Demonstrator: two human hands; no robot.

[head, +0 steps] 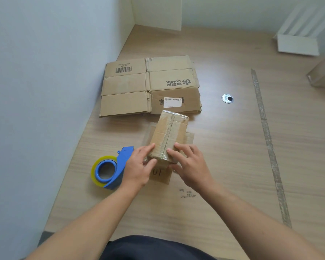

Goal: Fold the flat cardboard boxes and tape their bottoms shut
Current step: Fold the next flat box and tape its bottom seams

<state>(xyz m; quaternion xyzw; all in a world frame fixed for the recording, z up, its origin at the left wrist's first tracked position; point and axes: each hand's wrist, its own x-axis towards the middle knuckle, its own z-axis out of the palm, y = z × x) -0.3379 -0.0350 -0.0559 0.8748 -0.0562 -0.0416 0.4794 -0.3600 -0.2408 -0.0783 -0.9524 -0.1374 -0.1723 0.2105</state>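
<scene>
The left hand (139, 164) and the right hand (189, 166) both hold the near end of a small cardboard box (162, 135) - fingers lie on top, and each thumb presses the near side, so the box end is pinched between them. The box stands on the wooden floor (223, 166) right in front of the person, with its closed side up. A line of clear tape (168, 132) runs down the middle of that side. Loose flaps spread out on the floor under the box, and the near flap (158, 173) has "10" written on it. Just left of the left hand sits a blue tape dispenser (111, 169) with a yellowish roll in it. Farther back, next to the white wall (45, 91), lies a stack of flat cardboard boxes (135, 87) - one has a bar code, one a white sticker. To the right, a round metal ring (227, 98) is set in the floor, and past it a long strip of tape (268, 143) is stuck to the floor.
</scene>
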